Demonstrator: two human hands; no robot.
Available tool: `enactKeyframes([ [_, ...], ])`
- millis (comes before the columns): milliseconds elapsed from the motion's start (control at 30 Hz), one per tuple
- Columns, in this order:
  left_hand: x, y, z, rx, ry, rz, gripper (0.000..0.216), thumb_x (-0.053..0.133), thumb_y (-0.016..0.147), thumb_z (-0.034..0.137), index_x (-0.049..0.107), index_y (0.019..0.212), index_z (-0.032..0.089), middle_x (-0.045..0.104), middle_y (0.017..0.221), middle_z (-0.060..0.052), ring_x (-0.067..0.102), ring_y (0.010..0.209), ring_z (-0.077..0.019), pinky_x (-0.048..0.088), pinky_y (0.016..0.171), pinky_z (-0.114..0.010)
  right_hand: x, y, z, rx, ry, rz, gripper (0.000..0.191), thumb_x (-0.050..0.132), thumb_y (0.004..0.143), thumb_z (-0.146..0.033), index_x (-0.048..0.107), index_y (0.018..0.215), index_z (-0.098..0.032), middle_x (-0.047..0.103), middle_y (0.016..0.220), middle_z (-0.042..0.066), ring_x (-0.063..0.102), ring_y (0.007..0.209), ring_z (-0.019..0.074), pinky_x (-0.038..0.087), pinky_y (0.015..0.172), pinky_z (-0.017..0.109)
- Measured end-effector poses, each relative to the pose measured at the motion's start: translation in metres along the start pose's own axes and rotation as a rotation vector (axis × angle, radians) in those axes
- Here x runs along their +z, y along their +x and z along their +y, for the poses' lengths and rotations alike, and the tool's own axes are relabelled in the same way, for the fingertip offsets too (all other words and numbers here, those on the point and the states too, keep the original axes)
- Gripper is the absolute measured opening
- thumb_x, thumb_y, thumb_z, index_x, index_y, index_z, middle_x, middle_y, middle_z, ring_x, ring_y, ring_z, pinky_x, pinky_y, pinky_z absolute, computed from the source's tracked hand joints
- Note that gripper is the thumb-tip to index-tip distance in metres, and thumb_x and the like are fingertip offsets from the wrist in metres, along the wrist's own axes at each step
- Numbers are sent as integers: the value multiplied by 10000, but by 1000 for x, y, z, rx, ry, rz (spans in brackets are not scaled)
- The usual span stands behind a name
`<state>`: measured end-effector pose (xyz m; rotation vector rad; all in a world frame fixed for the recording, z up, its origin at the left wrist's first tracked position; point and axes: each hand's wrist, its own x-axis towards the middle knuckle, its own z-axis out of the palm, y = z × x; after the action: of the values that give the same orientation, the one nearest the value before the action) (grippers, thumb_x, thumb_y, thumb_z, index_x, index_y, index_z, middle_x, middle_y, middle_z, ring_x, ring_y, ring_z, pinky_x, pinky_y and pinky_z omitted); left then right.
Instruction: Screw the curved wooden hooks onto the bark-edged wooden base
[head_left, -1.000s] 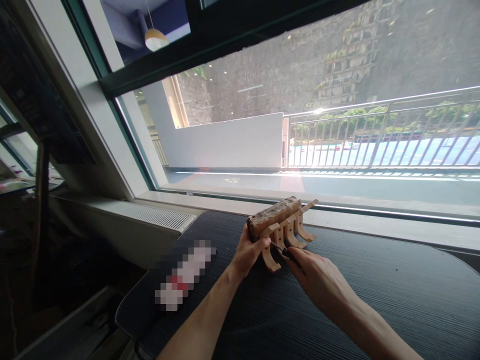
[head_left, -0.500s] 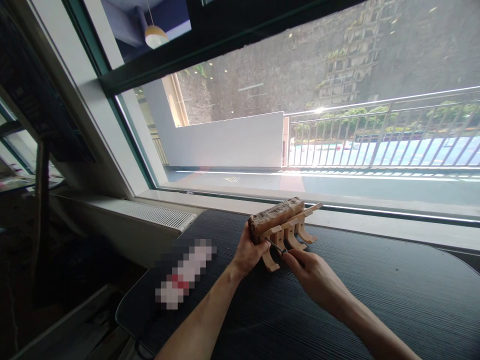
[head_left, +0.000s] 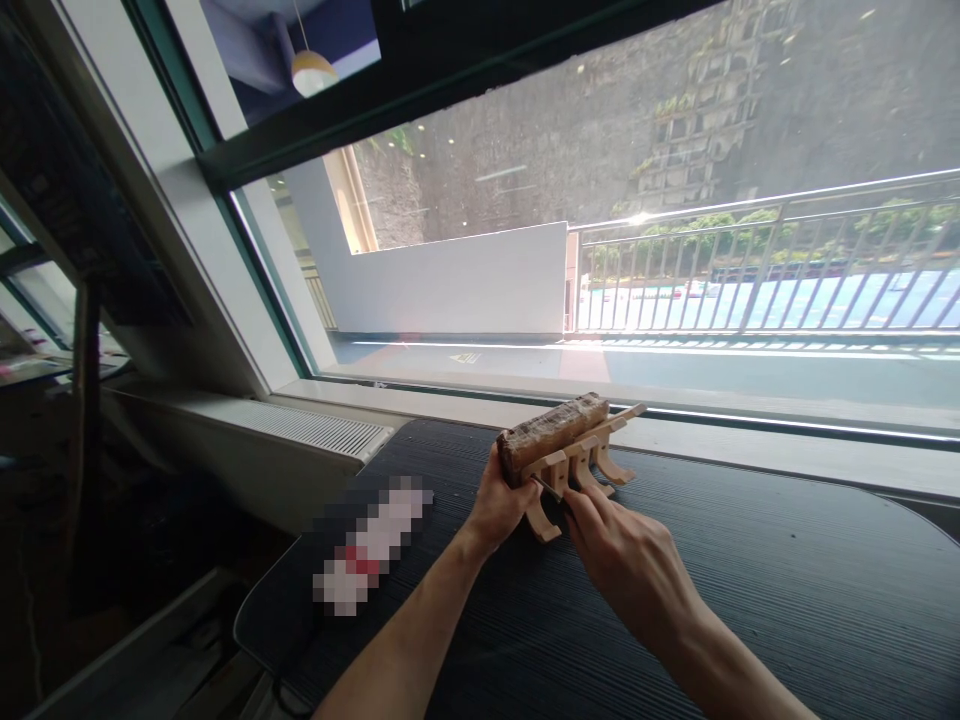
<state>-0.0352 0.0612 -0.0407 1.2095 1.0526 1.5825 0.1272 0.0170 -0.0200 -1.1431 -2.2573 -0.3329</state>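
My left hand (head_left: 501, 508) grips the wooden rack (head_left: 556, 428), likely stiff, best held at that end; my right hand (head_left: 626, 538) pinches a thin tool (head_left: 549, 489).

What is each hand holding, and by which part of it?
The left hand holds the wooden rack by its left end; the right hand holds a thin tool by its rear end, mostly hidden.

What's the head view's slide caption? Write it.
At a dark table, the left hand grips a wooden block with curved pieces; the right hand holds a thin tool.
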Motion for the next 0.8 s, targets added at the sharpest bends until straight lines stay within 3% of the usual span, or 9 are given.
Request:
enactKeyframes([
  [100, 0, 0, 0, -2, 2, 11, 537, 711, 591, 140, 512, 1087, 194, 656, 881, -8, 613, 778, -147, 502, 709, -263, 6, -1, 1, 68, 126, 25, 204, 444, 854, -153, 618, 955, -185, 678, 860, 62, 617, 665, 158, 361, 560, 245],
  [267, -1, 0, 2, -1, 4, 0, 506, 691, 603, 131, 523, 1075, 208, 656, 907, -12, 620, 821, -166, 508, 731, -284, 7, 9, 8, 488, 745, -108, 221, 518, 825, -351, 641, 886, -178, 689, 785, 36, 622, 704, 175, 444, 611, 253],
  [367, -1, 0, 2, -2, 7, 1, 509, 687, 597, 120, 525, 1070, 211, 654, 895, -9, 623, 827, -172, 511, 734, -291, 5, 12, 12, 562, 921, -161, 275, 539, 800, -394, 662, 859, -155, 685, 749, 39, 620, 705, 184, 456, 601, 258],
  [467, -1, 0, 1, 3, 12, 13, 482, 679, 594, 112, 527, 1042, 204, 651, 881, -6, 624, 811, -166, 512, 722, -284, 3, 10, 14, 488, 715, -140, 278, 508, 830, -402, 668, 895, -184, 695, 771, 34, 627, 694, 179, 446, 599, 259],
  [667, 3, 0, 0, 10, 39, 30, 460, 648, 614, 92, 491, 1033, 200, 642, 883, 6, 615, 781, -139, 502, 688, -240, 1, 1, 8, 65, -12, 24, 218, 440, 897, -233, 655, 927, -210, 687, 787, 32, 619, 607, 148, 337, 520, 246],
  [800, 5, -2, 1, 28, 46, 23, 488, 653, 632, 99, 464, 1071, 199, 640, 901, 7, 610, 784, -129, 496, 696, -226, 4, -1, 1, 18, -62, 61, 221, 457, 878, -181, 650, 985, -173, 671, 716, 36, 605, 571, 142, 323, 509, 240],
])
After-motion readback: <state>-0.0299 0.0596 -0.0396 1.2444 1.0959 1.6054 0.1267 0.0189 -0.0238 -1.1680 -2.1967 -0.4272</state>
